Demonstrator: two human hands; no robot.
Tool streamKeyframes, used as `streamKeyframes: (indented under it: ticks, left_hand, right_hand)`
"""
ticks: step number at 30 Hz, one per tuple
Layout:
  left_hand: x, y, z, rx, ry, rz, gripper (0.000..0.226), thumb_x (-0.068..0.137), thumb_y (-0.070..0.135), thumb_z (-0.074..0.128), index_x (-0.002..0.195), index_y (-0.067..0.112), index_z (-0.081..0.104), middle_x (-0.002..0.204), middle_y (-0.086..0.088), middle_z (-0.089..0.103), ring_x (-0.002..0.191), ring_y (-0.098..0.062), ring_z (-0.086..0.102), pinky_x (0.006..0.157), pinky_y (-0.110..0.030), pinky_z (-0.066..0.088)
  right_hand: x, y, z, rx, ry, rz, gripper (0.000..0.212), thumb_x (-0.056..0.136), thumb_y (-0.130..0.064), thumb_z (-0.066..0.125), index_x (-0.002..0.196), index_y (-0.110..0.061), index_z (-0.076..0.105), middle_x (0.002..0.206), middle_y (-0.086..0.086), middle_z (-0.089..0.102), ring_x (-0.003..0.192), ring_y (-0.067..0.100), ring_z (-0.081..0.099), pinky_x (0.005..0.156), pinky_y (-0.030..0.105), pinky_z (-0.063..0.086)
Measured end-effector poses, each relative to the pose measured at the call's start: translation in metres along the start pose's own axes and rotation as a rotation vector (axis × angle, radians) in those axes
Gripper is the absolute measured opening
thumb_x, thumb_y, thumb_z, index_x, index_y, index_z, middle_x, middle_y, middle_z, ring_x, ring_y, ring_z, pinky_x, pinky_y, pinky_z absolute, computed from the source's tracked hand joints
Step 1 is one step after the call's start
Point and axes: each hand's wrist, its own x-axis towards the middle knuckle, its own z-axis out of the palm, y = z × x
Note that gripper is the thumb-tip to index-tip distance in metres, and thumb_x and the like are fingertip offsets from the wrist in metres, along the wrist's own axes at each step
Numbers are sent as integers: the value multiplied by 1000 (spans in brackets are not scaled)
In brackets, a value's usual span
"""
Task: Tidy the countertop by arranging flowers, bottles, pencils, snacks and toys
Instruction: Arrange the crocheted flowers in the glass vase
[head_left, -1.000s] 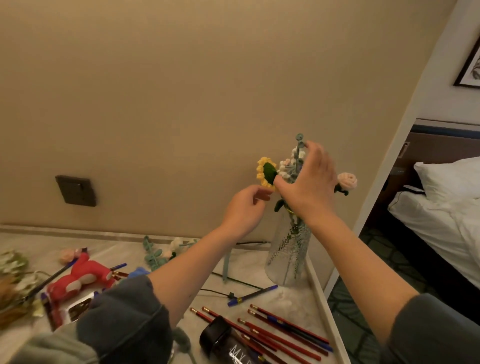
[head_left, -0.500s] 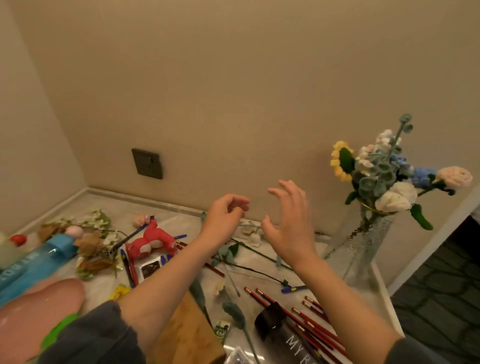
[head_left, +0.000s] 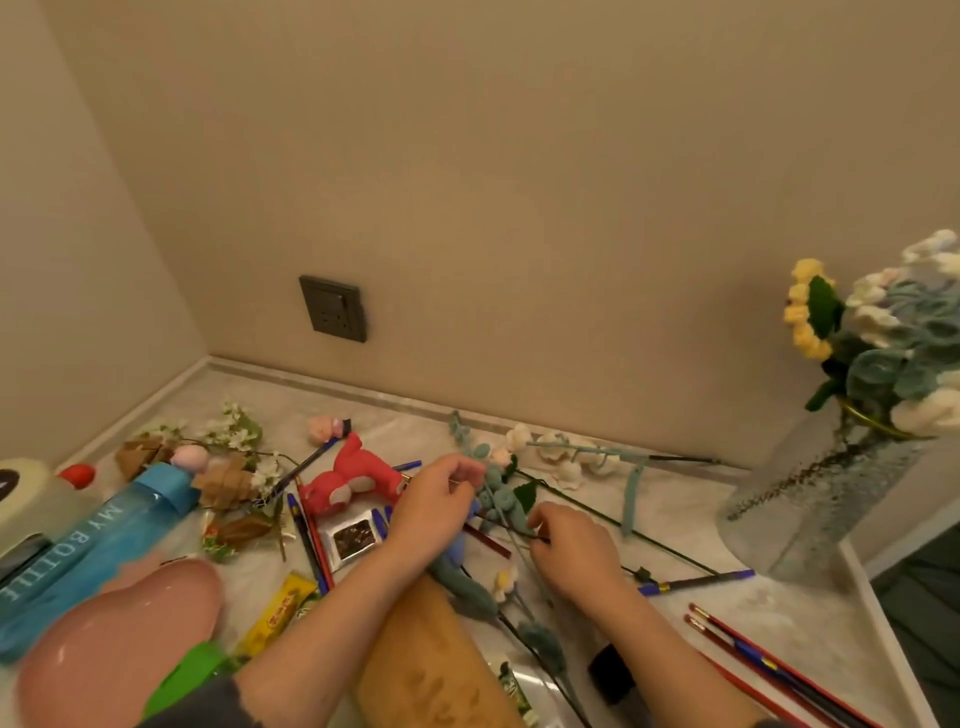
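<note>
- bottle (head_left: 88, 551) — blue, lying on its side at the far left, its cap end beside a heap of dry flowers (head_left: 228, 467). A pink dish (head_left: 119, 649) sits nearer the viewer.
- toy (head_left: 353, 478) — red plush, lying among pens, with a snack packet (head_left: 353, 535) just beside it on the near side.
- left hand (head_left: 431, 506) — just right of the toy, its fingers (head_left: 465, 475) curled in toward the thumb at the head end of the sprig (head_left: 498, 499). Whether they actually pinch it I cannot tell.
- sprig — teal and knitted, lying on the counter (head_left: 685, 514) between the two hands. Its long axis runs from far-left, at the left fingertips, to near-right, where the stem meets the other hand.
- right hand (head_left: 571, 551) — fingers (head_left: 537, 519) bent, with thumb and forefinger nipping the sprig's dark stem.
- white flowers (head_left: 566, 457) — loose stems beyond both hands, near the wall.
- pencils (head_left: 753, 654) — red, lying together near the right edge, apart from the hands.
- vase (head_left: 810, 499) — glass, upright at the far right, holding a bunch (head_left: 878, 343). It stands well apart from the sprig, to its right. The right hand is the nearer one and has the stem end, which has to enter first. So the lift likely means tipping the stem down, head up, then carrying it rightward. Other stems cross close by and may drag along.
</note>
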Motion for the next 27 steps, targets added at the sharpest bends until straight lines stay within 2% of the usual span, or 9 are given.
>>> streamKeyframes:
  ticks: [4, 10, 13, 15, 18, 20, 23, 25, 27]
  left_hand:
    - [6, -3, -4, 54, -16, -31, 34, 88, 7, 48, 81, 37, 63, 87, 15, 68, 85, -5, 65, 85, -39, 54]
    - [10, 21, -14, -87, 199, 91, 37, 83, -2, 42, 63, 24, 60, 69, 9, 66, 69, -9, 60, 67, -35, 50]
    - [21, 26, -15, -110, 116, 80, 36, 87, 5, 42, 69, 27, 65, 73, 11, 69, 75, -8, 65, 75, -37, 54]
    - [28, 30, -13, -114, 21, 30, 31, 92, 14, 43, 78, 30, 67, 77, 12, 71, 80, -10, 67, 81, -43, 55]
    - [34, 40, -8, -138, -35, 8, 21, 94, 32, 49, 85, 29, 68, 82, 9, 72, 83, -13, 68, 84, -46, 55]
    - [35, 50, -4, -151, -28, 30, 18, 94, 36, 51, 87, 27, 65, 85, 6, 71, 82, -14, 67, 80, -44, 55]
    - [30, 61, -2, -235, 39, 25, 14, 95, 30, 53, 85, 21, 56, 78, 2, 69, 69, -13, 66, 64, -34, 50]
    - [26, 63, -4, -186, -1, -8, 27, 97, 35, 49, 83, 14, 57, 67, 0, 69, 56, -13, 63, 55, -27, 43]
    - [22, 64, -4, -101, -165, -104, 48, 99, 45, 39, 76, 10, 62, 62, -4, 71, 50, -16, 62, 52, -24, 40]
  right_hand:
    - [5, 4, 3, 51, 15, 13, 17, 92, -33, 55, 109, -32, 59, 104, -8, 67, 92, 10, 60, 69, 24, 44]
    - [13, -9, -13, 275, 138, 18, 21, 93, -34, 57, 110, -33, 69, 102, -15, 69, 90, 2, 61, 76, 25, 51]
    - [16, -20, -22, 430, 204, 34, 23, 93, -31, 58, 113, -30, 70, 96, -12, 72, 87, 5, 65, 77, 31, 54]
    - [17, -27, -29, 531, 232, 46, 23, 93, -27, 59, 113, -30, 69, 84, -10, 72, 77, 7, 66, 75, 34, 54]
    - [17, -36, -36, 673, 246, 49, 21, 92, -20, 57, 103, -35, 67, 65, -7, 67, 64, 6, 63, 67, 29, 51]
    - [17, -37, -39, 752, 269, 57, 20, 93, -19, 56, 91, -36, 67, 58, -6, 65, 60, 6, 61, 64, 27, 48]
    - [15, -36, -46, 786, 303, 68, 21, 94, -17, 55, 82, -31, 66, 56, -6, 60, 53, 1, 54, 59, 23, 45]
    - [13, -35, -50, 828, 308, 84, 22, 95, -14, 54, 85, -31, 64, 59, -7, 58, 53, 1, 52, 59, 22, 44]
    - [11, -34, -52, 869, 316, 107, 23, 95, -12, 54, 84, -30, 64, 60, -4, 58, 55, 5, 51, 61, 27, 45]
